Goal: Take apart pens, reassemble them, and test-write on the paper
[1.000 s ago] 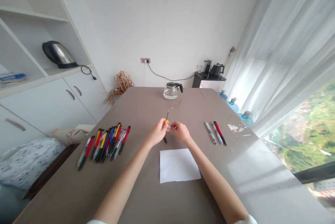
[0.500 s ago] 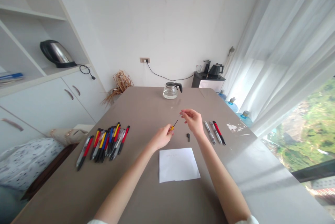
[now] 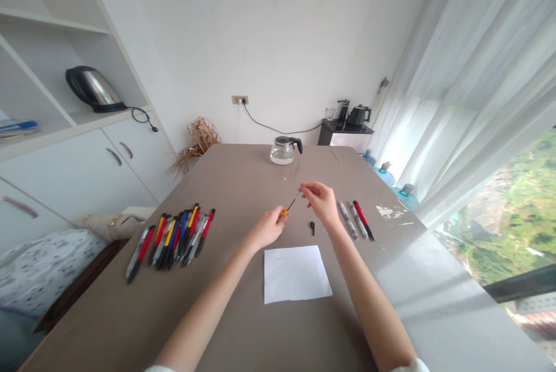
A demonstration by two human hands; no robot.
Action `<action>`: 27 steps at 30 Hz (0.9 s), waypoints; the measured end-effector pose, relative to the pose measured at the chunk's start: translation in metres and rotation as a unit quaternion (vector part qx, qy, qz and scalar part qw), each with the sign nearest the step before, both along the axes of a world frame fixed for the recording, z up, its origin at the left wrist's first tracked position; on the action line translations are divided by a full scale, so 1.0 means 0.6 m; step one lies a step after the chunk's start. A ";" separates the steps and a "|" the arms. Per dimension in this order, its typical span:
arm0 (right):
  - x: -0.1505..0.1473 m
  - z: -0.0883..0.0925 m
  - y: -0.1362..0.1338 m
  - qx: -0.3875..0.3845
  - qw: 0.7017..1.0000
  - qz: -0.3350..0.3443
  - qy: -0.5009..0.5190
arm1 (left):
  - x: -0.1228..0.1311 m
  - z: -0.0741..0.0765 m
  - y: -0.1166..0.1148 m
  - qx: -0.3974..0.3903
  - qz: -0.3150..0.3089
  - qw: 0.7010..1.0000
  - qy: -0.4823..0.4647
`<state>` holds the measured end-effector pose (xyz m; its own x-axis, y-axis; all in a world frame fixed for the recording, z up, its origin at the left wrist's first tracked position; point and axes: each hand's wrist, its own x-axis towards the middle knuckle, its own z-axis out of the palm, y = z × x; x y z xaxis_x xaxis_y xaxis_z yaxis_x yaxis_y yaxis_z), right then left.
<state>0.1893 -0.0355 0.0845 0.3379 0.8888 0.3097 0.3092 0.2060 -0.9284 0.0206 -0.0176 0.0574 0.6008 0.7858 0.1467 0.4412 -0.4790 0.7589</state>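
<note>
Our left hand [image 3: 267, 227] pinches a yellow-and-black pen part [image 3: 287, 208] between closed fingertips; our right hand [image 3: 320, 201] holds its fingertips narrowly together at a thin refill [image 3: 299, 192], above the small black cap [image 3: 311, 226].

Bare forearms [image 3: 208, 308], seemingly white sleeves [image 3: 160, 368]

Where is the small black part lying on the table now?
In the head view, the small black part lies on the table just beyond the white paper, between the left hand and the right hand.
</note>
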 end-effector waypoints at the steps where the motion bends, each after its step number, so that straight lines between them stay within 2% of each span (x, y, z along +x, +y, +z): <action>1: 0.000 0.000 0.000 -0.001 1.000 0.000 0.001 | 0.000 0.000 0.000 0.001 -0.001 1.000 0.000; 9: 0.003 -0.001 0.001 0.000 1.000 0.001 0.005 | -0.003 -0.007 0.004 0.008 -0.005 1.000 0.002; 20: -0.007 -0.002 0.001 0.000 1.000 0.015 0.008 | -0.004 -0.002 0.003 0.004 -0.014 1.000 -0.001; 27: -0.001 -0.004 0.002 0.031 0.999 -0.013 0.024 | -0.003 -0.002 0.003 0.011 -0.011 1.000 0.018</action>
